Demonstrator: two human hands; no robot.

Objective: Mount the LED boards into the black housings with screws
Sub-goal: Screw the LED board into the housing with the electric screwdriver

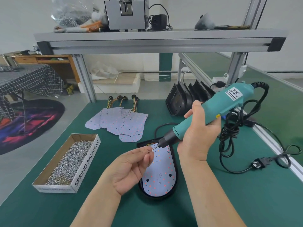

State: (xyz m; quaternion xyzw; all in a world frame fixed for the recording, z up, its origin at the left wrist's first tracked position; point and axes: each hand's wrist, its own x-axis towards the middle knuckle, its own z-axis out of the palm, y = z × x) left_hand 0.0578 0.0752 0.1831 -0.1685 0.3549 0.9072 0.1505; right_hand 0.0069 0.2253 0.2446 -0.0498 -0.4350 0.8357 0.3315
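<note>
Box (85, 163) filled with screws (72, 161); LED board (161, 176) seated in black housing (175, 163); screw (150, 151) pinched by left hand (131, 167), screwdriver (211, 108) gripped by right hand (198, 128).

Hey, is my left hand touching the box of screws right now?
Apart. The head view shows bare green mat between the left hand and the screw box.

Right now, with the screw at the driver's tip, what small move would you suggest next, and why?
Probably seat the screw on the bit: the left hand pinches it at the tip of the screwdriver the right hand grips, above the LED board lying in its black housing.
</note>
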